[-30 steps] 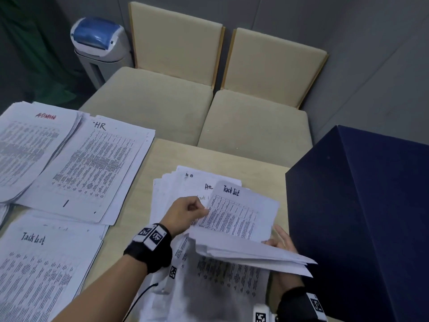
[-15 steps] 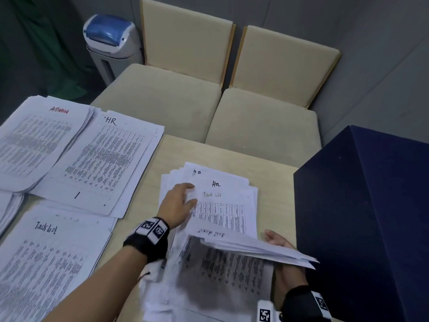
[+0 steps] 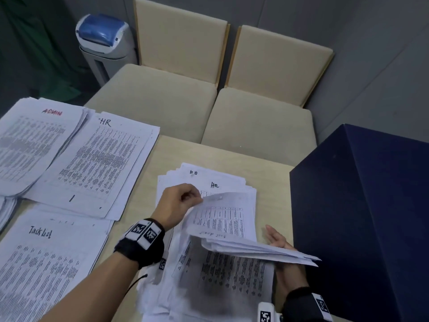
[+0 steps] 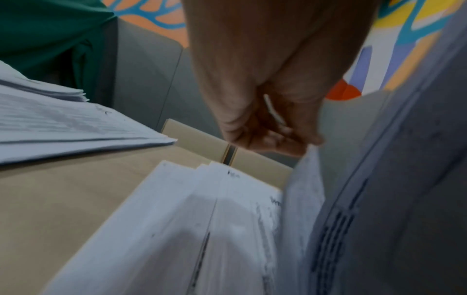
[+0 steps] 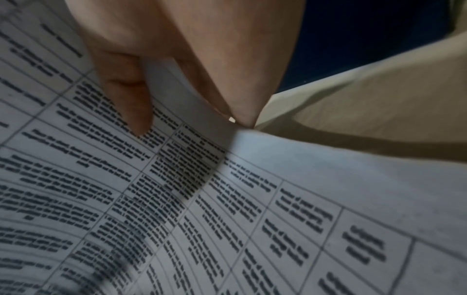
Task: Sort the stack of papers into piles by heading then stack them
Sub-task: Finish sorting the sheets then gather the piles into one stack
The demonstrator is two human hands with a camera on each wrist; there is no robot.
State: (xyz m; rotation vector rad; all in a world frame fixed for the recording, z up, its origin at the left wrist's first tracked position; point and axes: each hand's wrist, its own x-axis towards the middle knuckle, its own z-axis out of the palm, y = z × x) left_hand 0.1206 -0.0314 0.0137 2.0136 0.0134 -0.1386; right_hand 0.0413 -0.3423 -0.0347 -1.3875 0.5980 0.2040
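The left hand pinches the upper corner of a single sheet between thumb and fingers, peeling it up off the unsorted stack, which lies on the bench at about 6 o'clock in the head view. The right hand, at 5 o'clock, supports a lifted bundle of pages from below; its thumb and fingers grip the bundle's right edge, with paper between them. Sorted piles lie well apart from the stack: the ADMIN pile at 9 o'clock, the HR pile just beside it and overlapping its edge, and the Task list pile at 8 o'clock. A dark blue box stands at 3 o'clock.
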